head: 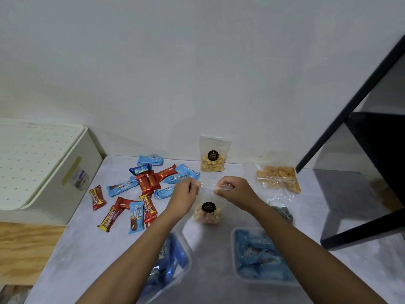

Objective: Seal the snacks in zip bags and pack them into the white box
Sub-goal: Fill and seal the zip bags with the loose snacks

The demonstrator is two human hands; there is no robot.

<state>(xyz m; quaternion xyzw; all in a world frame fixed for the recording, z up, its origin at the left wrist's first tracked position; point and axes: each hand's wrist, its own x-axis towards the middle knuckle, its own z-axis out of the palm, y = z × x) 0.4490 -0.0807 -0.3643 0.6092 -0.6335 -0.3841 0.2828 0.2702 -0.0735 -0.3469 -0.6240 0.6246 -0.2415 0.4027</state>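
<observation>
A clear zip bag point(208, 212) with a black round label and pale and pink biscuits in its bottom hangs upright over the middle of the table. My left hand point(186, 193) pinches the left end of its top edge. My right hand point(234, 189) pinches the right end. A second labelled bag of yellowish snacks point(213, 154) leans on the wall behind. A bag of orange sticks point(278, 178) lies flat at the right. The white box point(43, 163) with a perforated lid stands at the far left, beside the table.
Several loose wrapped bars in blue and red point(140, 189) are scattered left of my hands. Two clear tubs of blue packets sit near me, one at left point(166, 266), one at right point(260, 257). Empty clear bags point(280, 202) lie right. A black frame point(359, 137) rises at the right.
</observation>
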